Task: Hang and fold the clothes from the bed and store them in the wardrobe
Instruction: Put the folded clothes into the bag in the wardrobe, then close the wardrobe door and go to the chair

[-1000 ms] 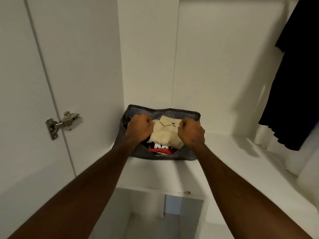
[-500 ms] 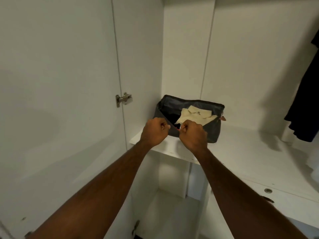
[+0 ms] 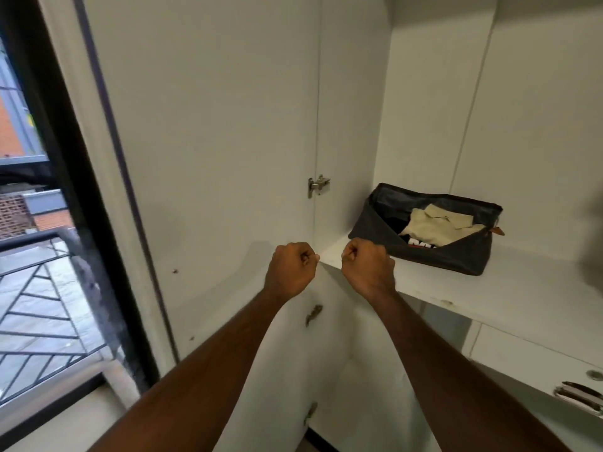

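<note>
Both fists are curled tight and hold nothing that I can see: the left hand (image 3: 290,269) hangs in front of the open door (image 3: 212,158), the right hand (image 3: 368,268) at the front corner of the shelf (image 3: 509,288), the two side by side and apart, knuckles up.

On that shelf, inside the wardrobe, sits the dark fabric bag (image 3: 424,252), its mouth gaping. A folded cream shirt (image 3: 430,228) lies in it, collar towards the back wall, over a black garment (image 3: 421,244) with red and white print. The bag lies up and to the right of the hands, its long side running along the shelf from the hinge (image 3: 318,185) side towards the right, turned a little askew. The right hand is plainly the nearer one; the bag's near left corner is just beside it, though not touching.

With the shirt stowed, I judge this item finished. The bed is not in sight, so the next garment means turning away from the wardrobe. If the bag needs closing, the right hand is placed for it. At the left, a window (image 3: 36,223) shows a balcony rail.
</note>
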Available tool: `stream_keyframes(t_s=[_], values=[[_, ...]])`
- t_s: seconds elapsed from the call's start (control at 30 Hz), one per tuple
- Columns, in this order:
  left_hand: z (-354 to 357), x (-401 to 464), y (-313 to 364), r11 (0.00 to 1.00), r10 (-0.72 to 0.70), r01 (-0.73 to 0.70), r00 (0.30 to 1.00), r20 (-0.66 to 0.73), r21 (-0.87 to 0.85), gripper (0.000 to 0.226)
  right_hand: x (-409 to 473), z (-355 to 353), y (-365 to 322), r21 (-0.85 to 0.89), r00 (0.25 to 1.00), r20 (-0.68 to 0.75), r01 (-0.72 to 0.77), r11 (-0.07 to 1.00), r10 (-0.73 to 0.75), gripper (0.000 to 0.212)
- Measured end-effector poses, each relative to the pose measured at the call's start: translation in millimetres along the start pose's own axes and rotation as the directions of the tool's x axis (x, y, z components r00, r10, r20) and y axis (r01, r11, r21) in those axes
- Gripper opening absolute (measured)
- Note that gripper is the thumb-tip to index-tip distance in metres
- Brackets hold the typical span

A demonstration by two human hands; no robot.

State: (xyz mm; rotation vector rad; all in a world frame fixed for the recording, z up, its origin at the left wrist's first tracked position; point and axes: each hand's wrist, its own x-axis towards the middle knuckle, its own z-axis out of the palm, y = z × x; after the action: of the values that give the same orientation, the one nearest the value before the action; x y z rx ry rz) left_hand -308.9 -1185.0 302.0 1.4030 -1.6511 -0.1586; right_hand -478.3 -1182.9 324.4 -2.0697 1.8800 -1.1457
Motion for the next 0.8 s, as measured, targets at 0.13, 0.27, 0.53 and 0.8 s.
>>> stream_keyframes(t_s=[0.13, 0.27, 0.53, 0.8], values=[[-47, -31, -26, 0.999, -0.043, 0.044, 0.998, -0.042, 0.029, 0.020, -32, 25, -44, 0.013, 1.000, 0.013, 0.001, 1.000, -0.001, 0.012], [-93, -69, -47, 1.000, -0.016, 0.019, 0.993, -0.115, 0.023, 0.021, -69, 47, -88, 0.044, 1.000, 0.008, 0.019, 0.999, -0.019, 0.014], [-173, -123, -89, 0.995, 0.026, -0.059, 0.923, -0.383, -0.077, 0.009, -132, 75, -167, 0.104, 1.000, 0.028, 0.004, 0.995, -0.007, 0.017], [-199, -126, -106, 0.936, -0.146, 0.079, 0.974, -0.173, -0.343, 0.042, -154, 70, -197, 0.072, 0.999, -0.005, 0.039, 0.997, -0.038, 0.017]])
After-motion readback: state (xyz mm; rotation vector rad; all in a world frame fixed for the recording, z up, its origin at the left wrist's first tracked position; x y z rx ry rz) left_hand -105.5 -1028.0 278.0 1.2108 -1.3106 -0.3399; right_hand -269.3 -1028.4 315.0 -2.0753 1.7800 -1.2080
